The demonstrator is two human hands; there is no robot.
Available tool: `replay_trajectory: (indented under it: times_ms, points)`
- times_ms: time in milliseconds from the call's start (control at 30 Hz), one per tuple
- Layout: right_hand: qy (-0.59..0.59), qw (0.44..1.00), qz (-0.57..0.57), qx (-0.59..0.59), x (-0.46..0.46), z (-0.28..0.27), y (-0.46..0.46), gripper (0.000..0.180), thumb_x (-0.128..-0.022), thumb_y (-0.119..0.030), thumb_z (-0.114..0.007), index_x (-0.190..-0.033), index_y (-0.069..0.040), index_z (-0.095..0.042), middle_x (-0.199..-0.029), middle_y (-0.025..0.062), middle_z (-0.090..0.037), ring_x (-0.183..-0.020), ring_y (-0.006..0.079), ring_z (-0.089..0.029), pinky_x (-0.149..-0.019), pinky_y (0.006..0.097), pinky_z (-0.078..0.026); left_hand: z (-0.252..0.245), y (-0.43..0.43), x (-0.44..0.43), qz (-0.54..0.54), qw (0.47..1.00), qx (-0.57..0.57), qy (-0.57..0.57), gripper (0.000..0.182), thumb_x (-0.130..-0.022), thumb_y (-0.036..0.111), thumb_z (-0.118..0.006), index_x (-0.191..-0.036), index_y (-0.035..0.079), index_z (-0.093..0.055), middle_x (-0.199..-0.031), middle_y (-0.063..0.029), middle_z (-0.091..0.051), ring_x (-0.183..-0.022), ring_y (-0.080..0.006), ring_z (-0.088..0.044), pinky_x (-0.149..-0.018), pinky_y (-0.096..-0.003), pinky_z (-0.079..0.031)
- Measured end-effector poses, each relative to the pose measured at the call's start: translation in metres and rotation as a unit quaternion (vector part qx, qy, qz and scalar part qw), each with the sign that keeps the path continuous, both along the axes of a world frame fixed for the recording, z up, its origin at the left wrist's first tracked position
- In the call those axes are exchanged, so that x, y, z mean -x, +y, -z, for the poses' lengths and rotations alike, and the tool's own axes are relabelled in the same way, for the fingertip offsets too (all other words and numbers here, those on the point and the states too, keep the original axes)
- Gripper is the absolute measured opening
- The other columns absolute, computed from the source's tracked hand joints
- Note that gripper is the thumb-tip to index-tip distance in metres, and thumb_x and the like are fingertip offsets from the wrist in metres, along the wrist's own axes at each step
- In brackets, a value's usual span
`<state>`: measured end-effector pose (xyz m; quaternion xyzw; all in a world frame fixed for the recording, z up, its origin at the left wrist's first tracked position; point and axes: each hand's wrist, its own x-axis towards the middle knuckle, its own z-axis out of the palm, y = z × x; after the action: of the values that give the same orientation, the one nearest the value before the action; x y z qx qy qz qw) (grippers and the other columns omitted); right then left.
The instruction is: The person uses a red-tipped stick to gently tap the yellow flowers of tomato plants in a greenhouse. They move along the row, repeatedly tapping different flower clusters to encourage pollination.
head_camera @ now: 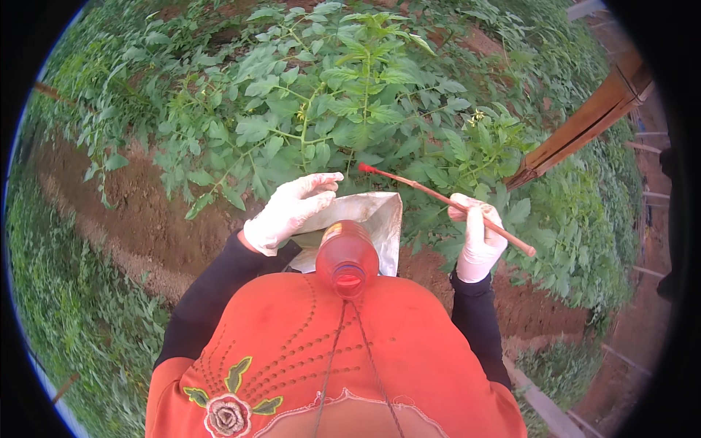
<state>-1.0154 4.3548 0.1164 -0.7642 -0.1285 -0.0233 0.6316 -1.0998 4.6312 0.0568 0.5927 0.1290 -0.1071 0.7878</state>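
My right hand, in a whitish stained glove, grips a thin wooden stick with a red tip pointing up and to the left. My left hand, gloved too, is raised with its fingers slightly curled and nothing visible in it. Between the hands a plastic bottle with red inside hangs at my chest from a cord around my neck. Behind the bottle is a whitish sheet or bag. Leafy tomato plants with small yellow flowers stand just beyond my hands.
A thick bamboo pole slants through the foliage at the right. Bare soil runs along the bed at the left, with more green plants at the lower left. A pale beam lies at the lower right.
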Motion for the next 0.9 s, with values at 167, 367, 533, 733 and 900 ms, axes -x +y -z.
replay_trajectory:
  times_ms: [167, 367, 533, 733, 900]
  points:
    - [-0.068, 0.986, 0.143, 0.054, 0.042, -0.026, 0.028, 0.019, -0.094, -0.011, -0.052, -0.092, 0.005, -0.063, -0.089, 0.0133, -0.067, -0.076, 0.0176, -0.063, -0.075, 0.0298, -0.05, 0.022, 0.034, -0.016, 0.141, 0.99, 0.009, -0.025, 0.04, -0.091, 0.012, -0.059, -0.13, 0.002, -0.053, -0.122, -0.0041, -0.056, -0.11, -0.0108, -0.052, -0.095, -0.0267, -0.041]
    - [-0.126, 0.962, 0.227, 0.085, 0.083, -0.05, 0.062, 0.01, -0.092, -0.003, -0.051, -0.089, 0.005, -0.056, -0.082, 0.0168, -0.064, -0.075, 0.021, -0.061, -0.074, 0.0339, -0.049, 0.043, 0.042, -0.023, 0.226, 0.972, 0.048, -0.047, 0.043, -0.088, 0.021, -0.065, -0.126, 0.003, -0.056, -0.11, -0.0065, -0.062, -0.102, -0.0137, -0.057, -0.093, -0.028, -0.044]
    - [-0.132, 0.962, 0.232, 0.049, 0.113, -0.059, 0.071, 0.018, -0.094, -0.009, -0.05, -0.091, 0.006, -0.061, -0.082, 0.016, -0.064, -0.073, 0.0213, -0.06, -0.073, 0.0331, -0.048, 0.049, 0.03, -0.03, 0.28, 0.955, 0.051, -0.082, 0.043, -0.088, 0.024, -0.063, -0.125, 0.002, -0.057, -0.105, -0.0054, -0.064, -0.098, -0.0137, -0.057, -0.089, -0.0285, -0.045]
    - [-0.066, 0.957, 0.269, 0.087, 0.125, -0.043, 0.068, 0.016, -0.092, -0.005, -0.051, -0.094, 0.008, -0.06, -0.088, 0.0157, -0.064, -0.077, 0.0206, -0.06, -0.077, 0.0331, -0.048, 0.057, 0.012, -0.048, 0.356, 0.931, 0.071, -0.039, 0.04, -0.091, 0.016, -0.061, -0.128, 0.004, -0.054, -0.113, -0.0023, -0.057, -0.104, -0.011, -0.052, -0.093, -0.0263, -0.042]
    - [-0.033, 0.965, 0.233, 0.118, 0.122, -0.016, 0.053, 0.016, -0.092, -0.003, -0.052, -0.101, 0.008, -0.06, -0.098, 0.0174, -0.067, -0.087, 0.0232, -0.065, -0.082, 0.0324, -0.052, 0.063, -0.011, -0.06, 0.362, 0.929, 0.07, -0.009, 0.041, -0.089, 0.023, -0.063, -0.124, 0.003, -0.056, -0.107, -0.0022, -0.06, -0.1, -0.0103, -0.053, -0.088, -0.0262, -0.043]
